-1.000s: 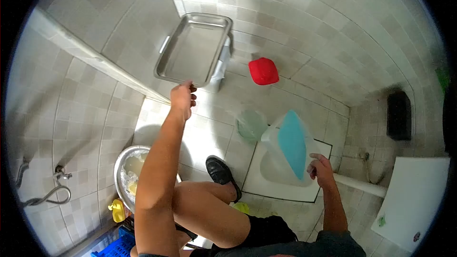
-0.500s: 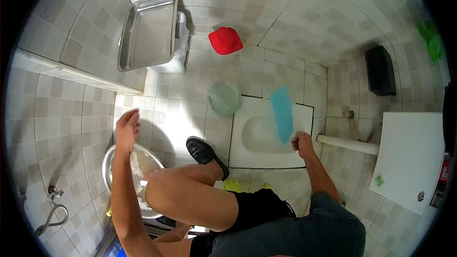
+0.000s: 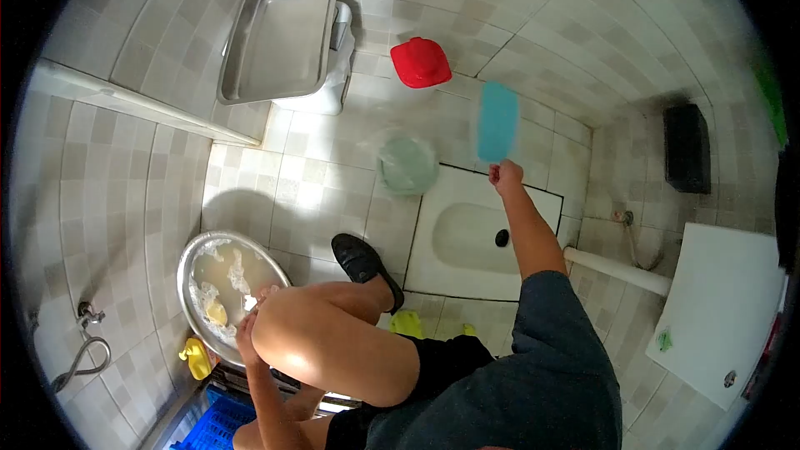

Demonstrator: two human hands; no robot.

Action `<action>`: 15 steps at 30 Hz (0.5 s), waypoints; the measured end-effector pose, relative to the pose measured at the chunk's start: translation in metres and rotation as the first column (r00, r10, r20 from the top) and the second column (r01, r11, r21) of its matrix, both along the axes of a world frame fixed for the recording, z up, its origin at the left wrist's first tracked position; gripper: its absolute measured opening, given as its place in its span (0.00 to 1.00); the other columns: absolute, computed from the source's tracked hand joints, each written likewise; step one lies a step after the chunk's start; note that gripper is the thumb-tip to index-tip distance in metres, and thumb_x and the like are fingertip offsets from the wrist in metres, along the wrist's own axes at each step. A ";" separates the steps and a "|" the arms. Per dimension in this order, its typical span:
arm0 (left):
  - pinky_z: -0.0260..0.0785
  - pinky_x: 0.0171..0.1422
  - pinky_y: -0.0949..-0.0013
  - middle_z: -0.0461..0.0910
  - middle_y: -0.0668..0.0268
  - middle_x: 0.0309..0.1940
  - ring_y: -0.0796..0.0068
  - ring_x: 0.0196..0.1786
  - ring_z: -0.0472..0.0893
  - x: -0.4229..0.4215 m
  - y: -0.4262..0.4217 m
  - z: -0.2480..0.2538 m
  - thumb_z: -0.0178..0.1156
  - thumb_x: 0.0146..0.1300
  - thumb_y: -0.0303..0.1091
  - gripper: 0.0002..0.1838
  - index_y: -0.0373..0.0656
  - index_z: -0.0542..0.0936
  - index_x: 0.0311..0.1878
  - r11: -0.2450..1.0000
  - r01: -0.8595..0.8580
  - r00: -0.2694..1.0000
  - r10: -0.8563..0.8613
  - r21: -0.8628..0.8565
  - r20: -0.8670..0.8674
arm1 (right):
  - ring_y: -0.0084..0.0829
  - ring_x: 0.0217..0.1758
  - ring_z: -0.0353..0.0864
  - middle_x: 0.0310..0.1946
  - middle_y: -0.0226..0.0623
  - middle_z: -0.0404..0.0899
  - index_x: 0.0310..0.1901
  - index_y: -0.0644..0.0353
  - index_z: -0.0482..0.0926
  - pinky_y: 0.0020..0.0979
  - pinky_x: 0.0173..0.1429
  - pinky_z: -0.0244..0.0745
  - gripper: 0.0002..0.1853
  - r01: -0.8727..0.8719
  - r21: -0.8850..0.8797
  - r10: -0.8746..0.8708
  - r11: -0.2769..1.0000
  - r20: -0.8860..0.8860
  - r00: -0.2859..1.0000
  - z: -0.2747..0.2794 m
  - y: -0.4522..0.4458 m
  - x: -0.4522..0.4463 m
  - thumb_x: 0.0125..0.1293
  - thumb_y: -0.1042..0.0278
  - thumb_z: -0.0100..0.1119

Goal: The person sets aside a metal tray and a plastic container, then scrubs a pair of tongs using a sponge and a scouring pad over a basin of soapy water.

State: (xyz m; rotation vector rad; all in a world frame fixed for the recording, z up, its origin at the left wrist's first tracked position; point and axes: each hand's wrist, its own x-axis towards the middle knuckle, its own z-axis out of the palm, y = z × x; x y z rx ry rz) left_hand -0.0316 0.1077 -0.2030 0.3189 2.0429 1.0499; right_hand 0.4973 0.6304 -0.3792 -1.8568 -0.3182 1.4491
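Note:
My right hand [image 3: 507, 175] is closed on the near end of a light-blue flat oblong piece [image 3: 497, 121], holding it out past the far edge of the squat toilet [image 3: 458, 237]. What exactly the blue piece is does not show. My left hand [image 3: 247, 337] is by my raised knee, at the near rim of a round metal basin [image 3: 188, 271]. Its fingers are partly hidden by the knee. Cloudy water with white suds and a yellowish lump [image 3: 216, 312] fills the basin.
A translucent greenish tub [image 3: 407, 164] and a red plastic item [image 3: 421, 62] stand on the tiled floor. At the far left, a metal tray [image 3: 279, 42] tops a white bin [image 3: 321, 87]. A yellow bottle [image 3: 196, 358] and blue crate [image 3: 218, 425] are beside the basin.
My right hand has carried the blue piece forward, away from the toilet bowl. My left hand has come down from above the basin to beside the knee. The view has shifted slightly.

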 end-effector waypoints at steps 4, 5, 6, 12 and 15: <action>0.73 0.36 0.67 0.81 0.63 0.41 0.72 0.36 0.79 0.038 -0.016 -0.004 0.58 0.70 0.43 0.22 0.36 0.79 0.57 0.997 -0.083 0.991 0.082 0.003 0.105 | 0.34 0.23 0.75 0.28 0.45 0.78 0.37 0.66 0.72 0.34 0.22 0.71 0.07 0.062 -0.051 -0.066 0.997 -0.083 0.994 -0.010 0.027 -0.027 0.69 0.73 0.45; 0.73 0.36 0.68 0.81 0.63 0.41 0.72 0.35 0.79 0.044 -0.017 -0.007 0.58 0.70 0.43 0.21 0.36 0.79 0.57 0.996 -0.092 0.988 0.091 0.004 0.121 | 0.34 0.23 0.75 0.28 0.45 0.78 0.38 0.66 0.72 0.34 0.22 0.70 0.07 0.085 -0.067 -0.092 0.994 -0.105 0.990 -0.007 0.031 -0.034 0.69 0.73 0.45; 0.73 0.35 0.68 0.81 0.63 0.40 0.72 0.35 0.79 0.049 -0.017 -0.009 0.58 0.69 0.43 0.21 0.36 0.79 0.57 0.995 -0.097 0.987 0.096 0.005 0.130 | 0.35 0.23 0.75 0.28 0.46 0.77 0.38 0.67 0.72 0.34 0.22 0.70 0.06 0.126 -0.073 -0.133 0.989 -0.108 0.985 -0.004 0.034 -0.041 0.68 0.74 0.46; 0.72 0.31 0.69 0.82 0.64 0.37 0.72 0.32 0.79 0.060 -0.019 -0.009 0.58 0.69 0.42 0.20 0.35 0.79 0.55 0.993 -0.115 0.979 0.110 0.020 0.169 | 0.36 0.25 0.75 0.30 0.48 0.77 0.40 0.69 0.72 0.36 0.24 0.71 0.05 0.087 -0.021 -0.089 0.996 -0.140 0.986 -0.001 0.019 -0.043 0.67 0.75 0.50; 0.72 0.29 0.69 0.82 0.64 0.35 0.72 0.30 0.79 0.058 -0.019 -0.003 0.58 0.69 0.42 0.20 0.35 0.79 0.54 0.990 -0.127 0.978 0.115 0.056 0.175 | 0.38 0.27 0.76 0.33 0.49 0.76 0.39 0.69 0.72 0.37 0.26 0.73 0.04 0.177 0.010 -0.174 0.984 -0.146 0.974 0.003 0.002 -0.036 0.67 0.77 0.51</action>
